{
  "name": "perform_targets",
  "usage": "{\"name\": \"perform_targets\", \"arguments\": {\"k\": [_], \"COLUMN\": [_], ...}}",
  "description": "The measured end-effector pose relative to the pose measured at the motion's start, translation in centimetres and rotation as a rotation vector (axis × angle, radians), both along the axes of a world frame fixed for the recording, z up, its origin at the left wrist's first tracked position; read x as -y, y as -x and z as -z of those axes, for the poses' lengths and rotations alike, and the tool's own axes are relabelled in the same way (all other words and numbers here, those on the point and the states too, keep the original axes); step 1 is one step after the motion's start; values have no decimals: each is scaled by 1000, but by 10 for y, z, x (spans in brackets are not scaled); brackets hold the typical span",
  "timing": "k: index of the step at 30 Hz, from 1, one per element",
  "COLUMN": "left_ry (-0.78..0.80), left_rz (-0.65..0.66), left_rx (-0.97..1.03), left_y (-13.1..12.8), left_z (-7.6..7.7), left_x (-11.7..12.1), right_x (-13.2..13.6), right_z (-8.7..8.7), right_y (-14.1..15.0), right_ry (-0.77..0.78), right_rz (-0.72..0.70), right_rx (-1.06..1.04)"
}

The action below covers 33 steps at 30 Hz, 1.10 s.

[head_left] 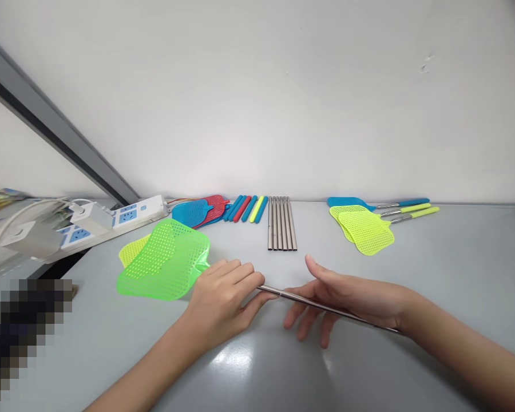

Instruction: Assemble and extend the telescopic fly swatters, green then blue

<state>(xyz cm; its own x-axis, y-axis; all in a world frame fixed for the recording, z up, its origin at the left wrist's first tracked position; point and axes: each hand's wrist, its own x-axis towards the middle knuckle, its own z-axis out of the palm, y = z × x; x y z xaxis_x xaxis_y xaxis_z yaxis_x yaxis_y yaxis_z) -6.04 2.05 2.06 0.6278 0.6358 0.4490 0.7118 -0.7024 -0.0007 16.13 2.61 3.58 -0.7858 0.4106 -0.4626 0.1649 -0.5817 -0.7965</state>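
My left hand [225, 294] is closed around the neck of a green fly swatter [163, 266], its perforated head sticking out to the left. From that grip a thin steel rod [321, 306] slants down to the right, with a joint visible just beyond my left fingers. My right hand [332, 294] is open along the rod, thumb raised and fingers spread slightly downward. The rod crosses its palm side; whether the palm touches it I cannot tell. Partly under the green head lies a yellow swatter head [131, 250].
Blue swatter heads [191, 213] and a red one [214, 206] lie at back left, beside several coloured handle grips [242, 209]. Steel tubes [282, 226] lie in a row mid-table. Yellow [371, 232] and blue swatters [347, 202] with handles rest right. Power strips [133, 213] stand left.
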Motion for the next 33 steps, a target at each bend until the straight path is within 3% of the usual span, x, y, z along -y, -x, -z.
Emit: {"name": "perform_targets", "arguments": {"k": [8,18,27,30,33], "left_ry": [-51,-99,-43,75,222], "left_rz": [3,9,3,5,22], "left_rx": [-20,4,-6,0,129], "left_y": [1,1,2,2,0], "left_z": [1,-2,-1,-2,-4], "left_x": [-1,-2,-3,-5,-4], "right_x": [2,2,-1,-3,-5], "right_z": [-2,-4,7,12,16], "right_y": [-1,0,-1,-3,-4], "right_ry": [-258,-454,-326,-280,-257], "right_rz": [-146,-285,-234,-151,-105], "right_rx": [281,409,197,182,181]}}
